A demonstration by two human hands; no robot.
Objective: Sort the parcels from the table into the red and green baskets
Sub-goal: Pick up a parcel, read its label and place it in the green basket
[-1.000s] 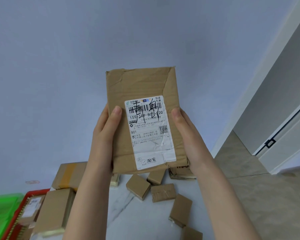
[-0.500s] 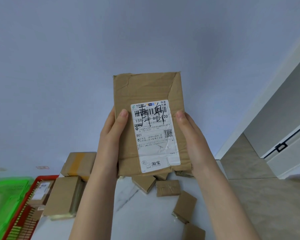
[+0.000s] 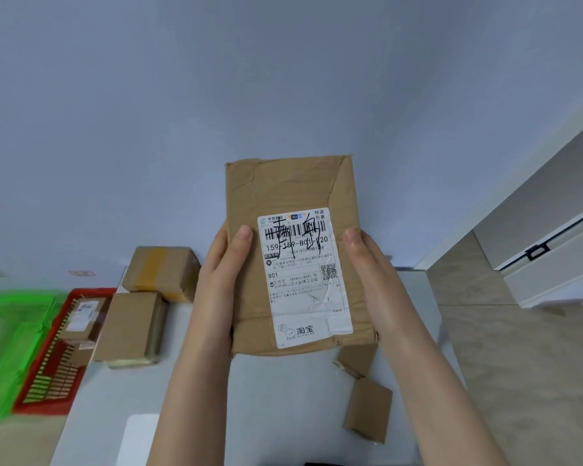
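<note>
White smooth table (image 3: 249, 415) nearest me, with small flat cardboard parcels (image 3: 367, 408) loose on it at 5 o'clock. At centre, left hand (image 3: 219, 284) and right hand (image 3: 377, 284) clasp the long edges of a creased brown parcel (image 3: 293, 186), thumbs on its face beside the glossy label (image 3: 303, 280). I judge it light, fairly stiff and not slippery, best held by those edges. Red basket (image 3: 48, 391) and green basket (image 3: 0, 348) sit at 9 o'clock, pale wall (image 3: 283, 79) beyond.

White table (image 3: 283, 415) stands against a plain pale blue wall (image 3: 148, 112). Right of the table: beige tiled floor (image 3: 519, 364), white door frame (image 3: 505, 188), white panel (image 3: 559, 277) with a black latch (image 3: 537, 253).
</note>
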